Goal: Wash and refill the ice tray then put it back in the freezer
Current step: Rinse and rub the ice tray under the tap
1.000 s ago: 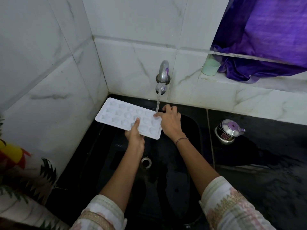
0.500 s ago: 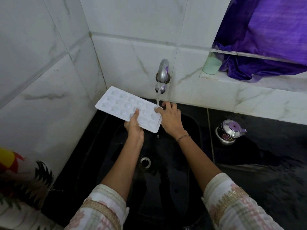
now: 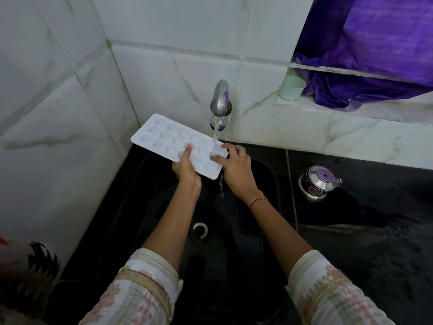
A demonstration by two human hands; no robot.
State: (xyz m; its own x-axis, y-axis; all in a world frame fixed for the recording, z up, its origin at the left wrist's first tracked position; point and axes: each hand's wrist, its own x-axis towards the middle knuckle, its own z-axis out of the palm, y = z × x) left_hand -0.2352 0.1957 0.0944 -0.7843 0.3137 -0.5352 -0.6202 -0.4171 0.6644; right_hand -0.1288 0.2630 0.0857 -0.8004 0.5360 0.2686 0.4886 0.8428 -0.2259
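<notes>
- The left hand (image 3: 186,166) gripped the near long edge of the ice tray (image 3: 164,137), thumb laid on top over a cell, the other fingers hidden beneath.
- The right hand (image 3: 234,167) held the tray's right end, thumb pressed on the top face and fingers curled over the far corner; a thin thread band (image 3: 257,200) circled that wrist.
- The white tray hung in the air over the sink (image 3: 246,242), tilted, with its free end pointing to ten o'clock towards the wall corner.
- Its moulded cells faced up; whether they held water I could not tell.
- A stream of water (image 3: 215,136) fell from the steel tap (image 3: 220,99), at twelve o'clock from the hands, onto the tray's right end by the right thumb, and ran off below the tray's edge.
- The black sink had a round drain (image 3: 199,229) at six o'clock from the tray.
- At three o'clock, on the wet black worktop (image 3: 375,231), stood a small steel pot (image 3: 318,182) with a purple-knobbed lid, closed.
- At two o'clock, on a marble ledge (image 3: 339,118), sat a pale green cup (image 3: 291,87), beside a heap of purple cloth (image 3: 375,43).
- White marble-veined tiles (image 3: 164,55) covered the walls.
</notes>
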